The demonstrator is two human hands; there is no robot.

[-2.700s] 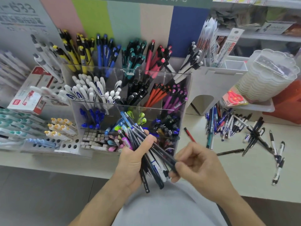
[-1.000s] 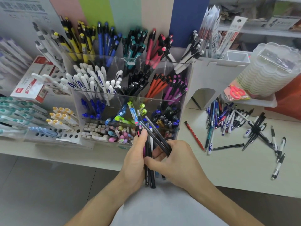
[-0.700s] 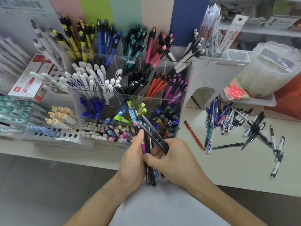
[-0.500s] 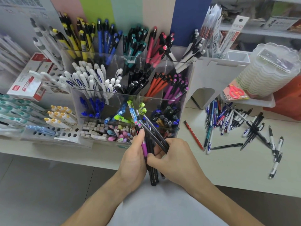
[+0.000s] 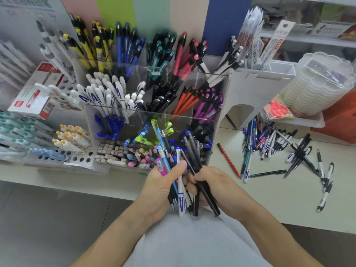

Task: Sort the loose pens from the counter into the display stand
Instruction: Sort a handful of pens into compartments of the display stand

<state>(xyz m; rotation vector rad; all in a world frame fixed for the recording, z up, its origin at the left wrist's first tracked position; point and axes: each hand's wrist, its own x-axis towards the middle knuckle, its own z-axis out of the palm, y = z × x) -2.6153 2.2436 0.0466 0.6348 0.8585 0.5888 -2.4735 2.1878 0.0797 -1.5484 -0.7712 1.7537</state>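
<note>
My left hand (image 5: 161,186) grips a mixed bundle of pens (image 5: 180,191), upright, just in front of the clear tiered display stand (image 5: 215,114). My right hand (image 5: 213,186) is curled round a few black pens (image 5: 207,195) at the bundle's right side. The stand's compartments hold pens grouped by colour: yellow, blue, teal, red, white, black, orange, purple. A heap of loose pens (image 5: 269,143) lies on the white counter (image 5: 269,193) to the right, with a single red pen (image 5: 228,159) nearer the stand.
White peg-hole racks with pens (image 5: 71,139) and a red-and-white box (image 5: 32,97) stand left of the stand. A white cardboard holder (image 5: 250,89), stacked clear plastic trays (image 5: 316,81) and packaged red scissors (image 5: 277,109) sit at the back right.
Both hands have closed together on the bundle, which now stands more upright. In the last half second the right hand has drawn a few black pens slightly apart to the right.
</note>
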